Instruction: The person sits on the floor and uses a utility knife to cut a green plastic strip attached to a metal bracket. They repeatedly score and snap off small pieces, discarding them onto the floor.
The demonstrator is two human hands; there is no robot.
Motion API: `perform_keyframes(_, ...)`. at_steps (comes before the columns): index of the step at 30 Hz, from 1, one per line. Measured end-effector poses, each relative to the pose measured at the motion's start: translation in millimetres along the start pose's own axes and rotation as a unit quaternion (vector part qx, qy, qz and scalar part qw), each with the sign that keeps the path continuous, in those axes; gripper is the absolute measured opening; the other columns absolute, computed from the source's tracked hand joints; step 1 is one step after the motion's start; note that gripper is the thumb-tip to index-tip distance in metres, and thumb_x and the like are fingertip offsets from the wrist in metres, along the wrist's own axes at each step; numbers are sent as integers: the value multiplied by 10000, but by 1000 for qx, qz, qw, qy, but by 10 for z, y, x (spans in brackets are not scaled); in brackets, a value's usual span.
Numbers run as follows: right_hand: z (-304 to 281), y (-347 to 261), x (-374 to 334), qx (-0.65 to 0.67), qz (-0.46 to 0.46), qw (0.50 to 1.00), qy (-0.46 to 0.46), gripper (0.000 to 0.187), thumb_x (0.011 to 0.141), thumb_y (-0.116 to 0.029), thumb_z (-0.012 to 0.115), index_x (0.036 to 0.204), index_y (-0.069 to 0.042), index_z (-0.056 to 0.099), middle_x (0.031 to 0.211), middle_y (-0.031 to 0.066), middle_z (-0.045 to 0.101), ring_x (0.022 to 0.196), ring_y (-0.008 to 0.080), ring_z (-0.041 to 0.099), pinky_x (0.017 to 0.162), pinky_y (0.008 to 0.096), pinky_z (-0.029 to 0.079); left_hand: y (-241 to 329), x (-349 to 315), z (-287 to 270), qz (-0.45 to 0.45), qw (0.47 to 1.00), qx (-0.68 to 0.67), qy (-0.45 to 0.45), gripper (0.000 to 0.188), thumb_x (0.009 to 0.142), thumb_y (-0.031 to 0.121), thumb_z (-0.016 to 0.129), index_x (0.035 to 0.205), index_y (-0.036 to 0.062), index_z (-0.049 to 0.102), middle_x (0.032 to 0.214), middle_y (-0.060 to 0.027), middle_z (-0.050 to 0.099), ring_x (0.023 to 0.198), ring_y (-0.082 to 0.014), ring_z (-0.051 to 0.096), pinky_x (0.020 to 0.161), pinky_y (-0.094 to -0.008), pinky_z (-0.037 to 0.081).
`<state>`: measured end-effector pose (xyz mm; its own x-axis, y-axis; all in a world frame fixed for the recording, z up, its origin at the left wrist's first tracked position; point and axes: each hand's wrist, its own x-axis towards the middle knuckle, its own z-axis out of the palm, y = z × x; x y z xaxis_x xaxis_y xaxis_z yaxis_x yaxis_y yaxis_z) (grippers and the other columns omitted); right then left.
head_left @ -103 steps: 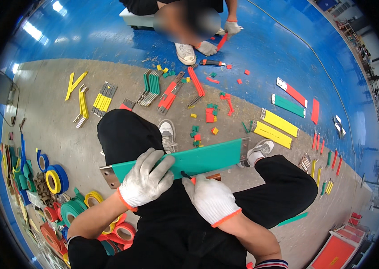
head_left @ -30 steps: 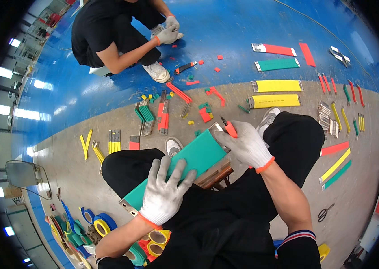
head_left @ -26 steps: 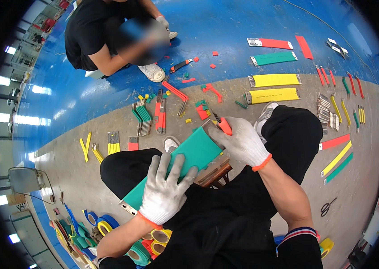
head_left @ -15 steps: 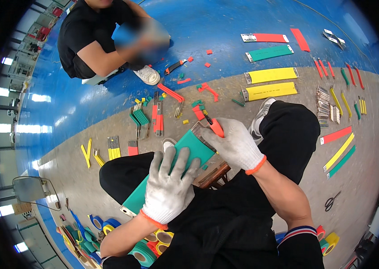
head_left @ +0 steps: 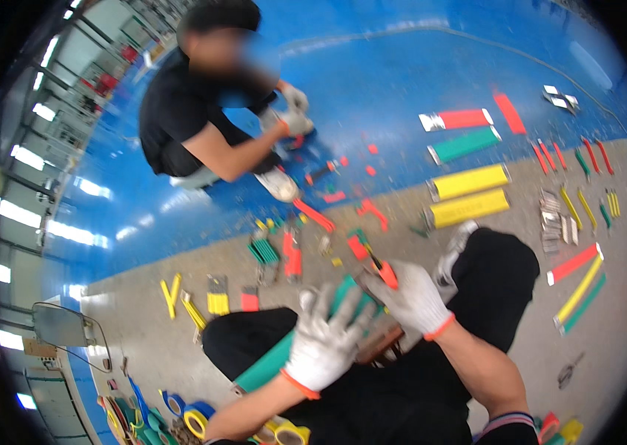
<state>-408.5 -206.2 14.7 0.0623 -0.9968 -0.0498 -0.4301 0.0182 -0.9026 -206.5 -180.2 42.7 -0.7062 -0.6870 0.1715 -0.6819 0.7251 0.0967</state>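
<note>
A flat bar in a green sleeve [head_left: 265, 363] slants across my lap, one end toward my right hand. My left hand [head_left: 328, 337], in a white glove with an orange cuff, grips it from above with spread fingers across it. My gloved right hand [head_left: 411, 297] is closed around a utility knife [head_left: 386, 273] with an orange-red and black handle, close to the bar's far end. Motion blurs the fingertips, so I cannot tell whether the knife touches the sleeve. Part of a brown wooden piece [head_left: 384, 347] shows beneath the bar.
At upper left a co-worker [head_left: 195, 111] sits with gloved hands together. Yellow bars [head_left: 469, 200], a green bar [head_left: 465, 144] and a red bar [head_left: 462, 119] lie to the right. Scissors [head_left: 569, 371] are at lower right, tape rolls [head_left: 198, 419] at lower left. Red scraps [head_left: 373, 211] lie ahead.
The view has shifted, so the scene sits lower and further right. The green bar has turned and looks narrower. Both hands keep their holds. The co-worker's gloved hands now show.
</note>
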Motion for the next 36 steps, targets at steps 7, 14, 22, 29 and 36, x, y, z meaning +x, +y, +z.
perform_keyframes(7,46,-105,114,-26,86,995,-47,350,1007,-348,626,973,-2,671,881,267,686,883,476,671,726,524,521,-182,-105,40,-6,999,-39,19,566,728,208,801,1280,145,695,1405,-93,579,1243,-381,548,845,-489,523)
perform_keyframes(14,127,-77,286,6,99,994,-44,305,981,-280,707,940,17,649,754,181,636,665,262,604,665,411,492,-293,-82,98,-36,997,-59,39,632,659,169,831,1272,122,685,1350,-85,576,1232,-366,554,831,-470,521)
perform_keyframes(22,226,-67,337,2,114,991,-68,346,993,-345,674,996,-1,637,829,249,659,822,472,653,692,479,501,-343,-144,171,-105,989,-76,64,828,571,153,857,1360,94,615,1400,-206,551,1165,-407,607,858,-482,560)
perform_keyframes(29,303,-80,319,7,114,992,-52,353,984,-338,731,1002,10,674,771,169,639,680,230,586,675,385,494,-299,-182,165,-158,984,-65,38,939,566,199,868,1416,-10,529,1424,-248,552,1091,-414,651,860,-472,563)
perform_keyframes(36,272,-140,257,22,104,993,-60,409,975,-387,745,966,15,673,741,153,615,663,207,562,654,387,479,-255,-228,147,-181,981,-70,26,1050,642,291,890,1504,-51,400,1364,-274,582,1045,-446,674,876,-496,575)
